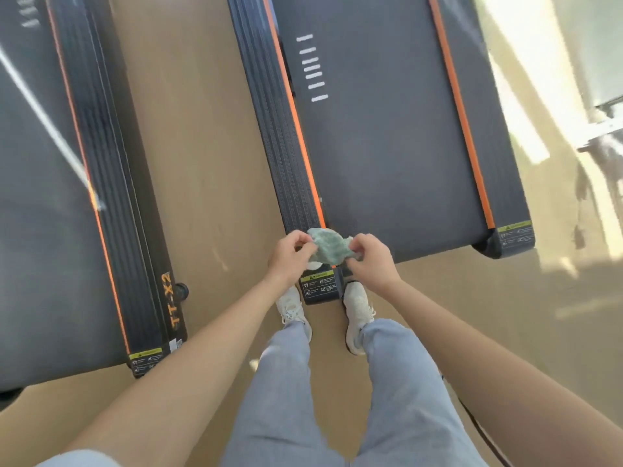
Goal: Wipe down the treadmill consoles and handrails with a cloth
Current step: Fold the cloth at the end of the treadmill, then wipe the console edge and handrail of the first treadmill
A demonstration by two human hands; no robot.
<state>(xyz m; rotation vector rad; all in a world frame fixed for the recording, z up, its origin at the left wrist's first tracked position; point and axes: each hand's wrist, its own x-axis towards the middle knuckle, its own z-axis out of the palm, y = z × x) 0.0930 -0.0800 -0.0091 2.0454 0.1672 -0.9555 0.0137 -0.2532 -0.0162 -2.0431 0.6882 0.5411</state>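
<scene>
A crumpled pale green cloth [328, 246] hangs in the air in front of me, pinched from both sides. My left hand [290, 256] grips its left edge and my right hand [369, 261] grips its right edge. Below the cloth is the rear end of a dark treadmill [387, 146] with orange stripes along its belt. A second treadmill [111, 197] marked TT-X2 lies to the left. No console or handrail is in view.
I stand on a tan floor [205, 170] in white shoes [357, 315] and light jeans, at the rear left corner of the right-hand treadmill. A strip of floor separates the two treadmills. A bright metal frame [603, 136] stands at the far right.
</scene>
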